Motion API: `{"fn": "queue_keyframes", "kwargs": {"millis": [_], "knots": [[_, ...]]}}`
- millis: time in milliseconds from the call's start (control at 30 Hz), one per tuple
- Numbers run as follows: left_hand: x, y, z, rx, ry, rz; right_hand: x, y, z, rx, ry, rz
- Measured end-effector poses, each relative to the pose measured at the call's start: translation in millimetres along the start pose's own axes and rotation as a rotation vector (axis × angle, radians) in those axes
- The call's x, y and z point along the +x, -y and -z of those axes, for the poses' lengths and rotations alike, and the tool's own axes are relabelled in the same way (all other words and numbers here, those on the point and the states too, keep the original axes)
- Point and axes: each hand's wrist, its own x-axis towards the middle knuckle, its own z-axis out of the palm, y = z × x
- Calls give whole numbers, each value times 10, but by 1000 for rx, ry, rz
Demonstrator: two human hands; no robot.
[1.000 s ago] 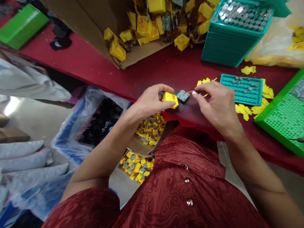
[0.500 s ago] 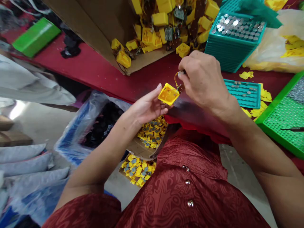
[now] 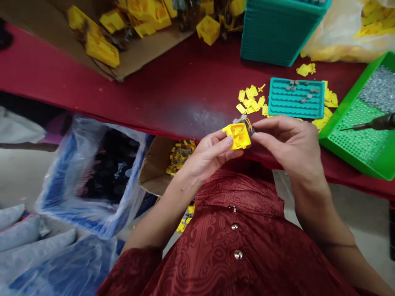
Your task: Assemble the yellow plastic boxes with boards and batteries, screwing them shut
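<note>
My left hand [image 3: 211,154] grips a small yellow plastic casing [image 3: 241,139] by its left side, thumb on the rim and fingers beneath. The open, hollow side faces up. Thin yellow wires [image 3: 247,121] loop from the casing's upper right. At its right edge, my right hand [image 3: 291,144] pinches a small dark part [image 3: 251,130] between thumb and fingertips; the fingers cover most of it. Just behind the casing lie flat yellow plates [image 3: 251,100] and a teal ridged tray [image 3: 296,112] with several small round metal pieces.
A cardboard box [image 3: 148,53] of yellow casings stands at the back left, beside stacked teal trays [image 3: 268,37]. To the right, a green perforated basket [image 3: 367,154] holds screws and a screwdriver [image 3: 376,123]. A plastic-lined blue crate [image 3: 77,222] sits below the table.
My right hand has come down beside the casing with the wired part. My left hand has turned the casing and now has its thumb over the rim. The view has shifted.
</note>
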Motion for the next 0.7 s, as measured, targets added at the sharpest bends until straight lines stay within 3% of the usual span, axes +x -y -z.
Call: {"fn": "queue_keyframes", "kwargs": {"millis": [200, 367, 533, 700], "knots": [[-7, 74, -90, 92, 14, -48, -194, 35, 22, -194, -35, 124], [30, 149, -91, 142, 76, -119, -247, -60, -3, -232, -27, 193], [31, 216, -105, 134, 17, -171, -289, -68, -25, -270, -86, 188], [46, 234, -147, 79, 28, -140, -317, -63, 19, -253, -83, 195]]}}
